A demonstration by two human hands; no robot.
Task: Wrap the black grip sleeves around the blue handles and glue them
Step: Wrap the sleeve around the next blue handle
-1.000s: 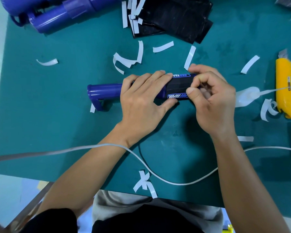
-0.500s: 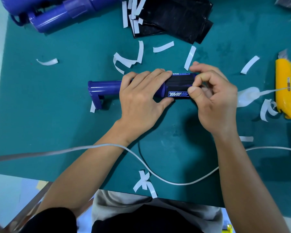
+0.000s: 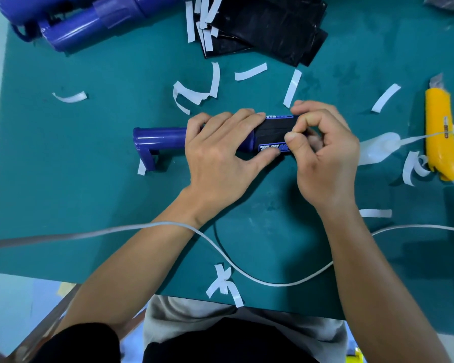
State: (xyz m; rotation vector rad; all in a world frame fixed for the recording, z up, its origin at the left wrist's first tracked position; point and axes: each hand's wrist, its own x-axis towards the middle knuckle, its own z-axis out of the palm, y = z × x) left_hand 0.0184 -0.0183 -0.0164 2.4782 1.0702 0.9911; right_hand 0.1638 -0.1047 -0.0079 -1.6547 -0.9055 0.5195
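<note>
A blue handle (image 3: 159, 138) lies across the middle of the green mat, its bracket end to the left. A black grip sleeve (image 3: 275, 132) with blue lettering is wrapped around its right half. My left hand (image 3: 220, 155) lies over the handle's middle, fingers across the top and thumb under the sleeve's near edge. My right hand (image 3: 323, 153) pinches the sleeve's right end between thumb and curled fingers. The handle's right tip is hidden by that hand.
More blue handles (image 3: 89, 24) lie at the back left, and a stack of black sleeves (image 3: 270, 24) at the back centre. A yellow utility knife (image 3: 442, 134) rests at the right. White backing strips (image 3: 249, 72) litter the mat, and a white cord (image 3: 273, 282) loops along the near edge.
My left thumb has slid right along the sleeve's near edge, towards the right thumb. The handle has stayed where it was.
</note>
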